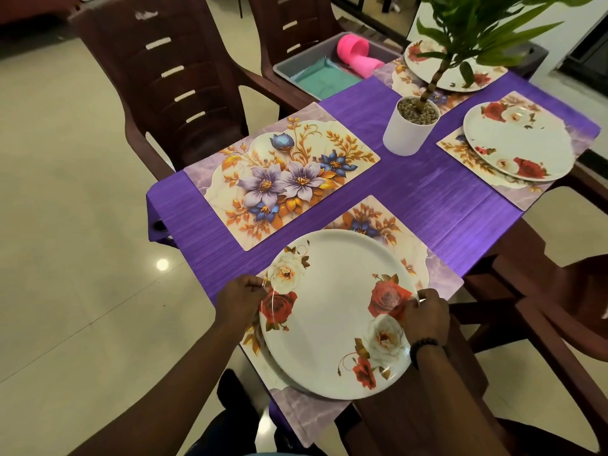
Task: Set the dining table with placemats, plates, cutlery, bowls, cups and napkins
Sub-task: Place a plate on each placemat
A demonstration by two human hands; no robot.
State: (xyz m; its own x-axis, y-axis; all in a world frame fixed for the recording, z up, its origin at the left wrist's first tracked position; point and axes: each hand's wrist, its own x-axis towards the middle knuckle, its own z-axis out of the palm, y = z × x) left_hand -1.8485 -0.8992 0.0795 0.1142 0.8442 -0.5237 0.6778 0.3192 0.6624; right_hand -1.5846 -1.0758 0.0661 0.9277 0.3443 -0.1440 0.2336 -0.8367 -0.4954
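- Head view: the left hand (241, 299) is gripping the left rim of a round white plate printed with red and white roses (332, 311), fingers curled over its edge.
- The right hand (424, 315), a dark beaded bracelet (422, 348) on its wrist, is pinching the same plate's right rim, fingers bent around the edge.
- The plate is lying over the nearest floral placemat with a lilac marbled border (441, 274), at the table's near edge; whether it is fully resting on the mat cannot be told.
- A second floral placemat (283, 179) is lying bare to the left on the purple table cloth (427, 192).
- Across the table, a second rose plate (518, 141) is sitting on its own mat, and a third rose plate (441, 65) is sitting farther back, partly behind leaves.
- A white pot holding a green plant in pebbles (411, 125) is standing between the mats.
- A grey tray (296, 64) at the far end is holding pink cups (357, 55) and folded teal napkins (325, 77).
- Dark brown plastic chairs (164, 80) are standing around the table.
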